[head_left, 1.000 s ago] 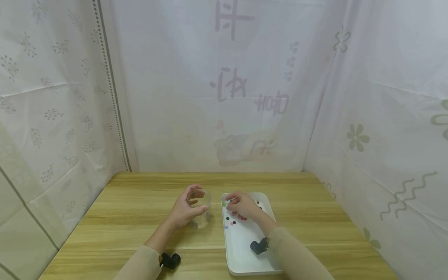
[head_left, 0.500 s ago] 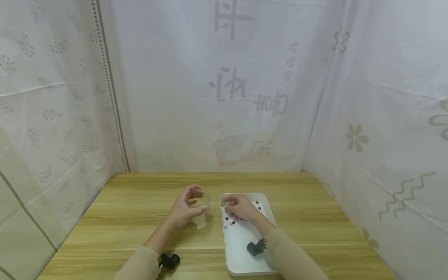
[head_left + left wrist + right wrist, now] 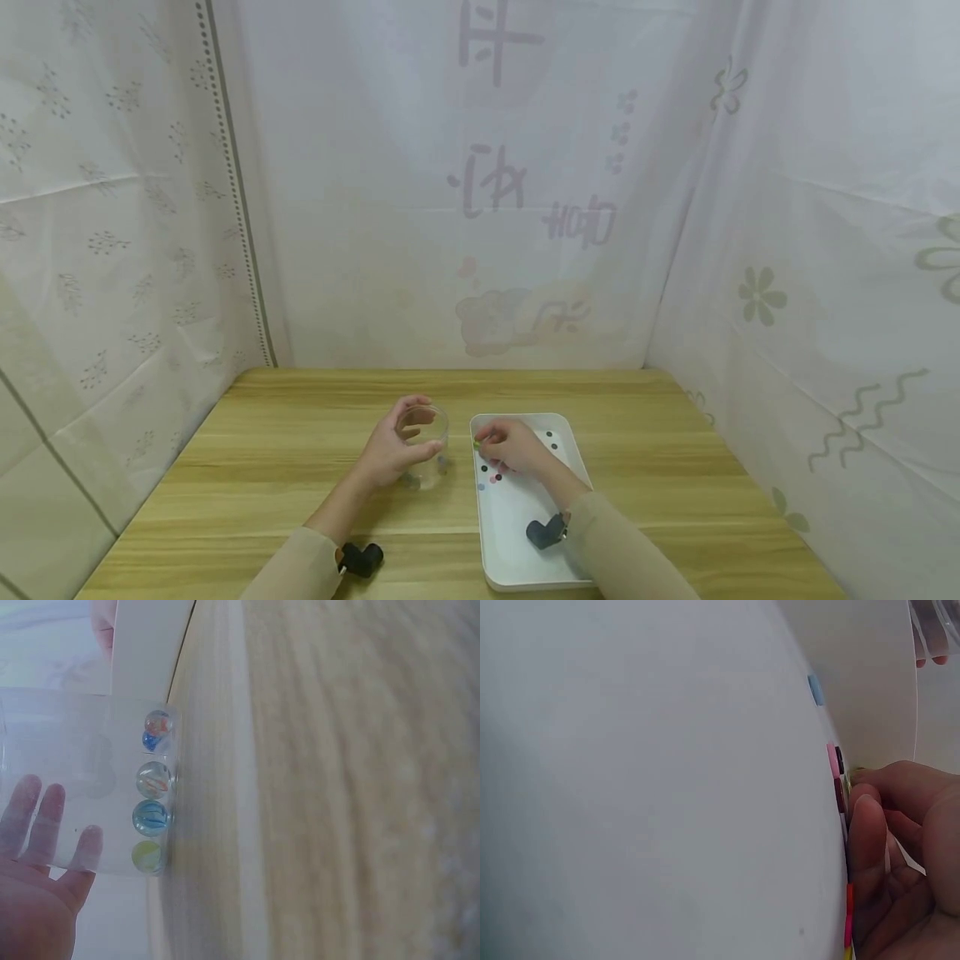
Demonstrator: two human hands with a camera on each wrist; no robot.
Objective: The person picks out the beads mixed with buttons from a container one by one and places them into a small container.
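Note:
My left hand (image 3: 390, 450) grips a clear plastic cup (image 3: 429, 477), which stands upright on the table left of the tray. Several glass marbles (image 3: 152, 817) lie at the cup's bottom in the left wrist view. Over the far part of a white tray (image 3: 517, 537), my right hand (image 3: 516, 447) reaches down with bent fingers. Its fingertips are at a green disc (image 3: 476, 445) by the tray's left wall; whether they pinch it is hidden. Small flat button-like discs lie nearby, including a black disc (image 3: 484, 468), a light blue disc (image 3: 815, 690) and a pink disc (image 3: 832, 760).
More dark discs (image 3: 553, 445) lie at the tray's far right. A black wrist camera (image 3: 362, 560) is on the left sleeve, another black camera (image 3: 545, 532) on the right. The wooden table (image 3: 262, 475) is enclosed by pale printed curtains (image 3: 375, 208).
My right hand has shifted slightly left and nearer, so its fingertips now partly cover the green disc. My left hand stays round the cup.

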